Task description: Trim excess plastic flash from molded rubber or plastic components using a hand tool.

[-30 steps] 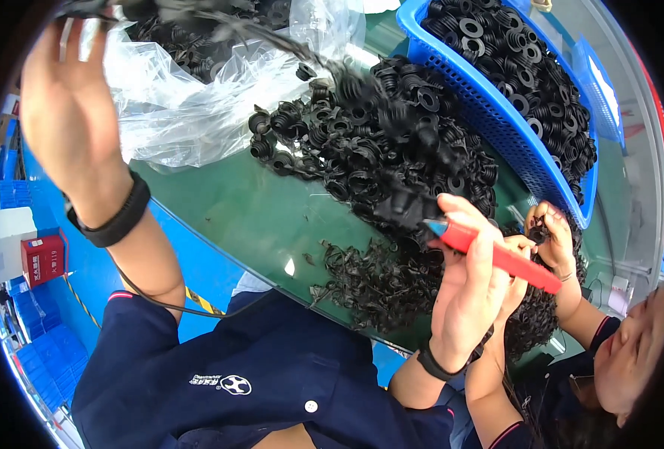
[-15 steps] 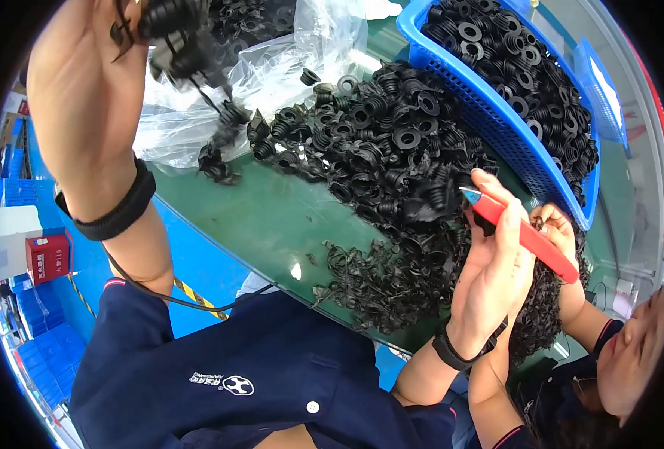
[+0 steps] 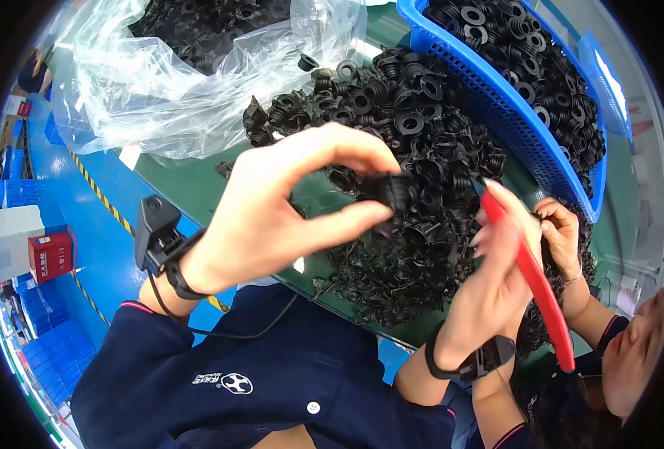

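My left hand (image 3: 264, 202) is over the table with thumb and fingers curved round a black ribbed rubber sleeve (image 3: 393, 196), blurred by motion. To its right, my right hand (image 3: 489, 288) grips a red-handled hand tool (image 3: 539, 292), whose narrow dark tip points up toward the pile. The tool's exact kind is hard to make out. Beneath and beyond both hands spreads a heap of black ribbed rubber parts (image 3: 421, 97), many with ragged edges. Nearer to me lie thin black rubber scraps (image 3: 380, 288).
A blue perforated basket (image 3: 496, 123) full of black ring-ended parts stands at the far right. A clear plastic bag (image 3: 190, 101) with more black parts lies at the far left of the green table (image 3: 171, 191). Close on my right, a co-worker's hand (image 3: 565, 232) works at the heap.
My left hand has come down from the upper left to the middle; the dangling black parts there are gone from view, and it holds one sleeve. The red tool has turned more upright.
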The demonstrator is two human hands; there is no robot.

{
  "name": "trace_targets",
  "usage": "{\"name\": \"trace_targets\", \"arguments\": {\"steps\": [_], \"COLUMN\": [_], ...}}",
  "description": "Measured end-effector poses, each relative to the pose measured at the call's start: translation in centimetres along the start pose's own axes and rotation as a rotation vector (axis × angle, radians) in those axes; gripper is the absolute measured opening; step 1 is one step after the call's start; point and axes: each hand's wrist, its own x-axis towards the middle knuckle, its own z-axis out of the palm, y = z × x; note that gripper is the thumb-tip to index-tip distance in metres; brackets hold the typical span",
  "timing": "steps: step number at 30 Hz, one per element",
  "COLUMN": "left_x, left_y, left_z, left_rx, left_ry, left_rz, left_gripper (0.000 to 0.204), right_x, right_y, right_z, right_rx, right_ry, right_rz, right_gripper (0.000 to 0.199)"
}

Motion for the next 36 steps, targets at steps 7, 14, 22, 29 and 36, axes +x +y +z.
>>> {"name": "trace_targets", "arguments": {"steps": [7,14,22,29,36], "left_x": [-0.9,-1.2,-1.2,-1.2,-1.0], "left_y": [0.1,-0.2,0.2,0.2,0.1], "left_z": [2.6,2.5,2.3,2.5,2.1], "left_rx": [0.006,-0.140,-0.119,-0.040,0.147], "left_ry": [0.044,0.031,-0.034,-0.027,-0.101], "left_rz": [0.047,0.006,0.002,0.055,0.120], "left_gripper": [0.044,0.060,0.058,0.051,0.048], "right_x": [-1.5,-1.7,-2.5,-2.3,-2.7], "right_y": [1.0,0.3,1.5,1.5,0.6], "right_z": [3.0,2.3,-0.1,-1.0,-1.1], "right_rx": [0.252,0.321,0.235,0.058,-0.269], "right_ry": [-0.019,0.014,-0.359,-0.441,-0.423], "right_rz": [-0.167,0.105,-0.331,-0.390,-0.480], "right_gripper": [0.029,0.021,0.022,0.019,0.018]}}
